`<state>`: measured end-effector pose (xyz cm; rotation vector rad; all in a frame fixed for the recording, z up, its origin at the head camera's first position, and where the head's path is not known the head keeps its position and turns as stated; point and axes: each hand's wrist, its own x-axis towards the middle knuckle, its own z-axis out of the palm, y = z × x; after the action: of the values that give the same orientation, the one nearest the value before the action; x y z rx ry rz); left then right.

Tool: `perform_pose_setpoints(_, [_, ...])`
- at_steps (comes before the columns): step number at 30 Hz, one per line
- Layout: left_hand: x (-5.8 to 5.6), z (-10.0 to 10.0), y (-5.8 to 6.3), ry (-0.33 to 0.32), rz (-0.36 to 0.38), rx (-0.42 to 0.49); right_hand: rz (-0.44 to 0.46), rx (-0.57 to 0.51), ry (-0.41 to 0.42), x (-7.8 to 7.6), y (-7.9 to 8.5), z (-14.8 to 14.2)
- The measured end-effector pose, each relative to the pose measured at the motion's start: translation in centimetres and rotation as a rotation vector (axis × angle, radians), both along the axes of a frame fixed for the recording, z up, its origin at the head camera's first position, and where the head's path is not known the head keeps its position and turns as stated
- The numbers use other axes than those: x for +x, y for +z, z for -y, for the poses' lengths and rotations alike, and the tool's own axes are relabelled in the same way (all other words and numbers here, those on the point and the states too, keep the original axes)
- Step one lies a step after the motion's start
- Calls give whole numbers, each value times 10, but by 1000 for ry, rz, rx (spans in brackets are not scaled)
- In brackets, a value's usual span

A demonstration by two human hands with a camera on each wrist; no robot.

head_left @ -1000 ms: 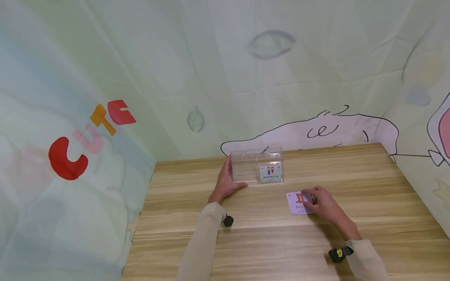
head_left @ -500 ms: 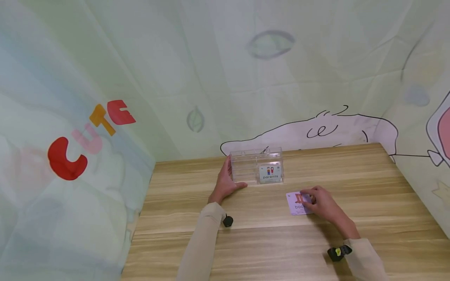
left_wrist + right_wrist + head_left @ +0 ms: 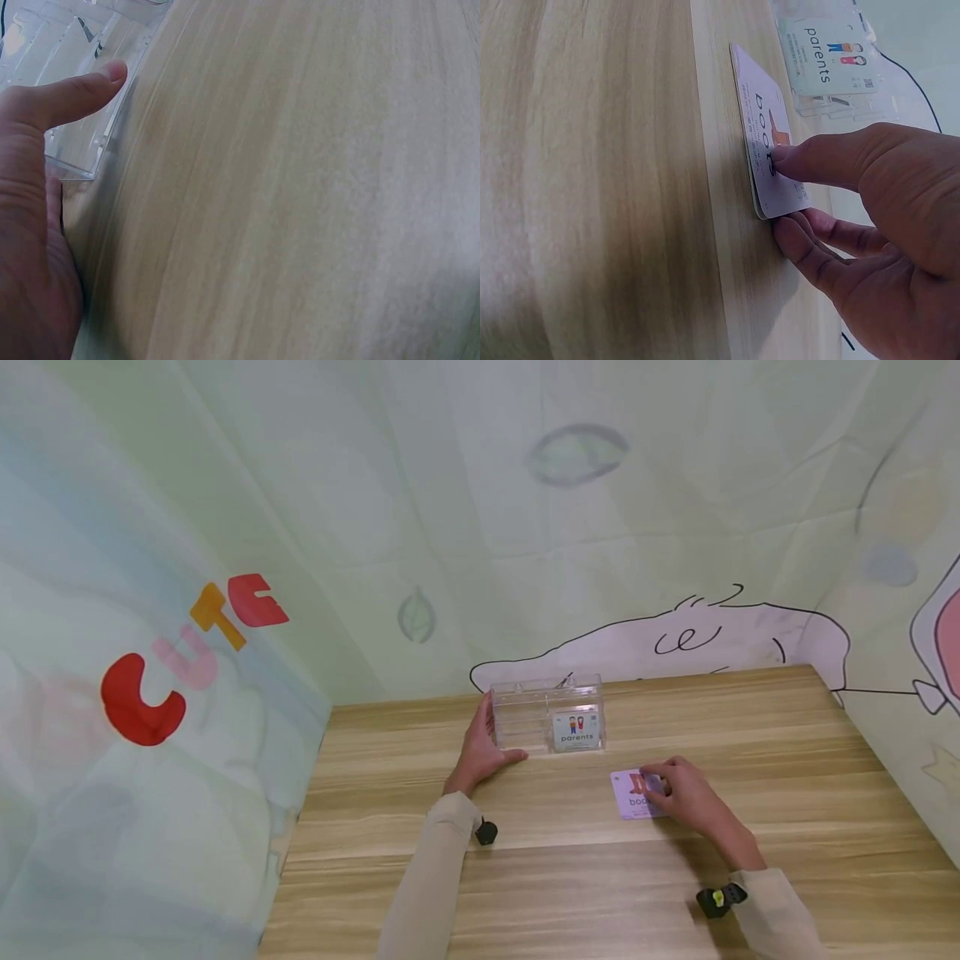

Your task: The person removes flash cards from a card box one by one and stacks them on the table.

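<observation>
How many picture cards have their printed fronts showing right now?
2: the parents card in the right side of the clear box, and the lilac boot card held by the right hand. More may be hidden behind or beneath them.

A wood-grain counter reaches a pale green printed cloth. On the cloth's left side slants the word CUTE in red, pink and orange. Behind the counter it bears leaf outlines and a black-lined cartoon figure; a pink balloon meets the right edge.
</observation>
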<state>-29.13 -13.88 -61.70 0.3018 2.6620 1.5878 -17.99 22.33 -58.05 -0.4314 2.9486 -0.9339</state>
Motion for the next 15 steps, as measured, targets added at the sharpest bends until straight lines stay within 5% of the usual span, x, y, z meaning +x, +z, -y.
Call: perform_pose_setpoints(15, [-1, -1, 1, 5, 2, -9, -11, 13, -16, 5, 2, 3])
